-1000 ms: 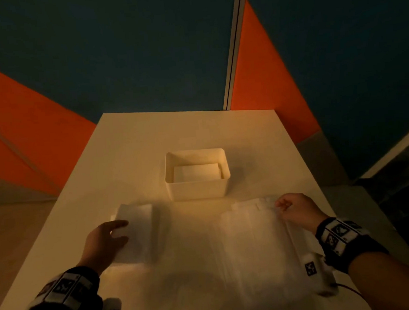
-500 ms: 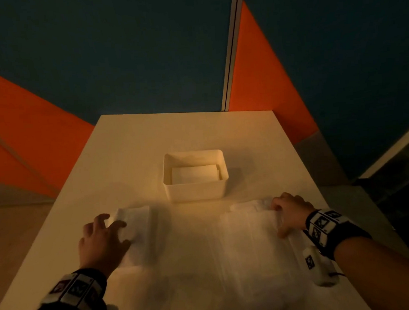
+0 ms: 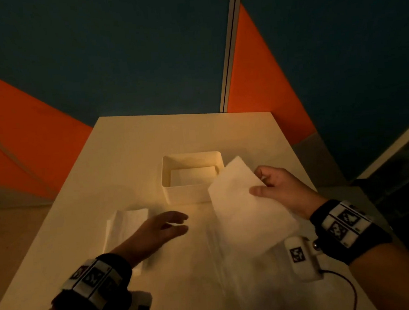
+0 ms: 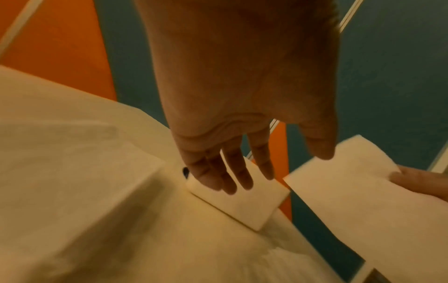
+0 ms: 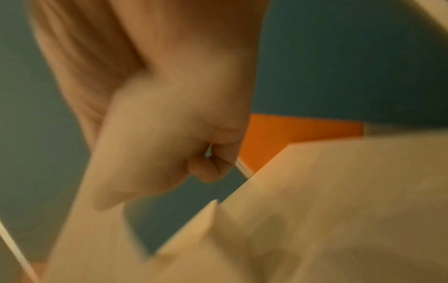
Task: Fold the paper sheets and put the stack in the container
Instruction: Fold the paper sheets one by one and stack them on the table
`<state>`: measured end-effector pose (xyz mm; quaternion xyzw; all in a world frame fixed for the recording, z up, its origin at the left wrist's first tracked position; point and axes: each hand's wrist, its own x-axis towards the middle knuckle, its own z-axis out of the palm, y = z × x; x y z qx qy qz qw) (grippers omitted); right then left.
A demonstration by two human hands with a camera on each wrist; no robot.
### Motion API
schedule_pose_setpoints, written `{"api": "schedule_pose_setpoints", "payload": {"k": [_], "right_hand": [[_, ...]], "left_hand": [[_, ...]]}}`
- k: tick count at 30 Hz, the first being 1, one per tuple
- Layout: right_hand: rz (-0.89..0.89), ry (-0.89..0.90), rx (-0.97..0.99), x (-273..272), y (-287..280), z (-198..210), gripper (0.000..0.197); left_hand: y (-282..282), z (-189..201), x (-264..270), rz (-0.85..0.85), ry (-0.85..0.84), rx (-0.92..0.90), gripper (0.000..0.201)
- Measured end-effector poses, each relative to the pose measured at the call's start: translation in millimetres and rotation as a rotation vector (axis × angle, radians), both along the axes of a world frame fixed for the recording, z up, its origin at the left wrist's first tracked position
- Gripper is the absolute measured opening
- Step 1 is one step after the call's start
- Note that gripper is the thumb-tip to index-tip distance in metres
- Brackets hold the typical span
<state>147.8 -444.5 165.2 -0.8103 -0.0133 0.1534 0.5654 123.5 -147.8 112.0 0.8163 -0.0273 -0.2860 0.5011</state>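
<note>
On the left half of the desk (image 3: 130, 148) lies a folded paper stack (image 3: 128, 223), flat and pale, its near part hidden under the left forearm. Just right of it the left hand (image 3: 155, 231) hovers palm down above the desk with its fingers (image 4: 240, 172) straight and loosely spread, gripping nothing; in the left wrist view they point toward the container and the lifted sheet. Behind, near the desk's middle, stands the white container (image 3: 189, 192), a square open box with a folded sheet (image 3: 192, 175) lying flat on its floor. To its right, a paper sheet (image 3: 246, 210) is raised off the desk and tilted, its upper corner covering the container's right rim. The right hand (image 3: 281, 193) pinches this sheet by its right edge, thumb (image 3: 259, 189) on the near face and curled fingers behind. Under the raised sheet more paper (image 3: 230, 262) lies spread on the desk, blurred. The right wrist view is too smeared to add detail.
</note>
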Motion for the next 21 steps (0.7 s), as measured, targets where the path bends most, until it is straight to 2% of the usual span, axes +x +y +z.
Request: {"api": "schedule_pose_setpoints", "payload": {"k": [2,5,7,10,12,15,18,21], "right_hand": [[-0.079,-0.020,0.155,-3,14,2,0.015],[-0.167,-0.019,0.337,-5,32,1,0.013],[-0.213,-0.022,0.402,-5,40,0,0.012],[-0.239,-0.017,0.481,-7,45,0,0.013],[-0.208,0.018,0.509,-9,45,-2,0.019],[-0.136,0.081,0.483,-12,41,-7,0.032],[-0.180,0.092,0.463,-13,40,-13,0.026],[-0.186,0.119,0.544,-14,39,-11,0.022]], "left_hand": [[-14,3,2,0.001,0.039,-0.111,0.058],[-31,9,6,0.092,0.095,-0.341,0.051],[-36,15,9,0.139,0.140,-0.493,0.059],[-36,19,13,0.213,0.148,-0.615,0.067],[-35,22,14,0.281,0.090,-0.654,0.058],[-34,30,14,0.346,-0.014,-0.697,0.025],[-31,34,13,0.367,-0.028,-0.697,0.021],[-24,34,13,0.315,-0.022,-0.646,0.018]]}}
